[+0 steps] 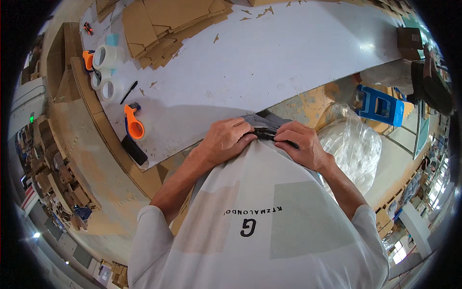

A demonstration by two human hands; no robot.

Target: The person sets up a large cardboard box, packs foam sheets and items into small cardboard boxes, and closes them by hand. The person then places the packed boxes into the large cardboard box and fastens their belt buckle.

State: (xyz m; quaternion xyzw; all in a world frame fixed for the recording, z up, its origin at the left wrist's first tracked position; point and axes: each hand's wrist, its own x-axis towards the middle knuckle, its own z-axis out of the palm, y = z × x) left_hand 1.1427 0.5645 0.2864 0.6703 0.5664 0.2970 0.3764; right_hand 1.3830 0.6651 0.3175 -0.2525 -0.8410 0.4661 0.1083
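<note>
At my waist, my left hand (225, 139) and my right hand (302, 144) are both closed on a black belt (263, 133). The belt lies at the hem of my light shirt (255, 178), over dark grey trousers (267, 118). Thumbs and fingers pinch it from either side, and a short dark stretch shows between the hands. A dark end sticks out by my right fingers. Whether the belt is fastened cannot be made out. Both hands are just off the near edge of the white table (202, 113).
On the table's left lie an orange tape dispenser (134, 123), clear tape rolls (108, 57), a black pen (129, 92) and a black phone (134, 150). Flat cardboard (159, 24) is stacked behind. To the right are a plastic bag (353, 144), a blue stool (381, 106) and another person (430, 79).
</note>
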